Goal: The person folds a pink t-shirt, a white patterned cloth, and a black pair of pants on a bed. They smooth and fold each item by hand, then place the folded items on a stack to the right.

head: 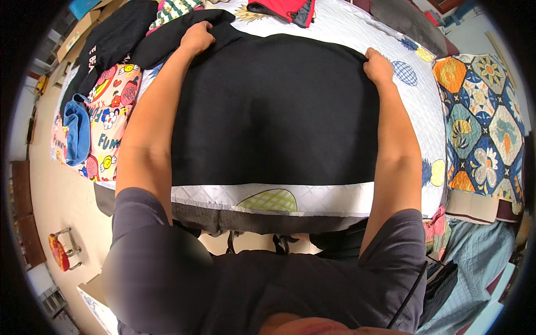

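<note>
A black garment [272,109] lies spread nearly flat across a white quilted cover [423,113] in front of me. My left hand [198,38] grips the cloth near its upper left, beside a bunched black part that reaches up and left. At the upper right corner my right hand [377,67] pinches the garment's edge between thumb and fingers. The lower edge of the garment runs almost straight, a little above the near edge of the cover. Whether the bunched black part at the upper left belongs to the same garment, I cannot tell.
At the left lie a pink printed cloth [125,90], a blue cloth item [78,130] and another black garment with lettering [115,37]. A red and grey garment [289,10] is at the far edge. A patterned quilted cloth [485,125] lies right; a small stool [63,251] stands lower left.
</note>
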{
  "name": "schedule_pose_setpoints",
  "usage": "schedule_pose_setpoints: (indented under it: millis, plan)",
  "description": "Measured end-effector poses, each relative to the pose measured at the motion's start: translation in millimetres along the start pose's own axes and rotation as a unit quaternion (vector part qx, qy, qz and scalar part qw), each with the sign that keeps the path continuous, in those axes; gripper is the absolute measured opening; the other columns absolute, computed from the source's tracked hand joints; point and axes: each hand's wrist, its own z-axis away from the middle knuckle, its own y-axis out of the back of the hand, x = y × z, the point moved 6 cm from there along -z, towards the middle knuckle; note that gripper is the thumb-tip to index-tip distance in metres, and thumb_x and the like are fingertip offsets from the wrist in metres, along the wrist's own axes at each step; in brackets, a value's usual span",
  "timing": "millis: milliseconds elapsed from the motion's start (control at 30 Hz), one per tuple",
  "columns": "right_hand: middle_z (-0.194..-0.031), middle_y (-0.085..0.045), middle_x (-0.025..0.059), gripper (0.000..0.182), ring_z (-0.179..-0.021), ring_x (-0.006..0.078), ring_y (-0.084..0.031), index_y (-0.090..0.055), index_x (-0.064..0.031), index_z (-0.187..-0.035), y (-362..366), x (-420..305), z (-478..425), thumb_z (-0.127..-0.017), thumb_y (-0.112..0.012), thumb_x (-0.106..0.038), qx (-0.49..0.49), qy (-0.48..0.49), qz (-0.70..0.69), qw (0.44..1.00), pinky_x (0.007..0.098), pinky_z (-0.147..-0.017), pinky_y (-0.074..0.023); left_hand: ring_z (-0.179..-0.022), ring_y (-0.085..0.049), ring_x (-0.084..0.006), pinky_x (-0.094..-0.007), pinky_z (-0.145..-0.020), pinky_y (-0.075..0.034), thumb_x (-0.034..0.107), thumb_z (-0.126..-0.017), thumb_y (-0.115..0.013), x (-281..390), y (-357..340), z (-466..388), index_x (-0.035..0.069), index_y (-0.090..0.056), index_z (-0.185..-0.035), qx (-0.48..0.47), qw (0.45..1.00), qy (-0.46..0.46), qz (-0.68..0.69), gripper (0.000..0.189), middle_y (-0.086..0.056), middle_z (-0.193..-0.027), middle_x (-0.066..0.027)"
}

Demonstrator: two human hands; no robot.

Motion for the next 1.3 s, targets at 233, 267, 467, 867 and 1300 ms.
schedule_pose_setpoints:
  millis: [233, 267, 467, 867, 1300]
  plan:
    - [-0.101, -0.063, 0.0124, 0.024, -0.091, 0.0368, -0.064, -0.058, -0.0129, -0.103, 50.8, 9.0, 53.7, -0.08, -0.061, -0.007, 0.122, 0.063, -0.018, 0.99, 0.0484, -0.075, -0.0508, -0.107, -0.063, -0.0343, -0.0414, -0.092, -0.05, 0.021, -0.083, -0.069, 53.4, 84.1, 54.1, 0.01, -0.065, -0.122, 0.099, 0.982, -0.159, -0.01, 0.041, -0.067, -0.116, -0.015]
    - [-0.1, -0.061, 0.0128, 0.022, -0.087, 0.0375, -0.064, -0.056, -0.0114, -0.1, 52.8, 10.2, 66.2, -0.079, -0.061, -0.005, 0.142, 0.072, -0.028, 0.987, 0.0484, -0.072, -0.0504, -0.106, -0.063, -0.0345, -0.0398, -0.09, -0.049, 0.016, -0.083, -0.068, 61.6, 94.8, 77.3, 0.005, -0.063, -0.116, 0.135, 0.969, -0.205, -0.026, 0.034, -0.065, -0.113, -0.0154]
    - [-0.094, -0.059, 0.0142, 0.017, -0.081, 0.038, -0.062, -0.053, -0.0081, -0.093, 53.3, 20.1, 144.3, -0.079, -0.06, -0.002, 0.115, 0.067, -0.052, 0.99, 0.0487, -0.068, -0.049, -0.092, -0.06, -0.0386, -0.0448, -0.08, -0.05, -0.001, -0.076, -0.063, 87.4, 108.2, 204.9, 0.004, -0.059, -0.097, 0.098, 0.946, -0.306, -0.044, 0.023, -0.056, -0.092, -0.0153]
    - [-0.098, -0.063, 0.0122, 0.013, -0.09, 0.0355, -0.063, -0.06, -0.0066, -0.095, 39.9, 23.7, 170.5, -0.083, -0.061, -0.006, 0.121, 0.012, -0.118, 0.986, 0.0439, -0.077, -0.0501, -0.082, -0.06, -0.0332, -0.0425, -0.073, -0.051, 0.0, -0.075, -0.06, 86.1, 65.9, 265.8, 0.003, -0.064, -0.105, 0.098, 0.95, -0.296, -0.031, 0.031, -0.054, -0.086, -0.0133]
    - [-0.092, -0.068, 0.0096, 0.014, -0.084, 0.027, -0.065, -0.064, -0.0078, -0.097, 28.5, 58.1, 167.2, -0.083, -0.066, -0.009, 0.148, -0.088, -0.216, 0.961, 0.0377, -0.079, -0.0503, -0.082, -0.062, -0.0331, -0.041, -0.069, -0.051, 0.004, -0.08, -0.06, 70.1, 118.6, 260.4, 0.005, -0.067, -0.099, 0.176, 0.963, -0.195, 0.056, 0.02, -0.057, -0.086, -0.0125]
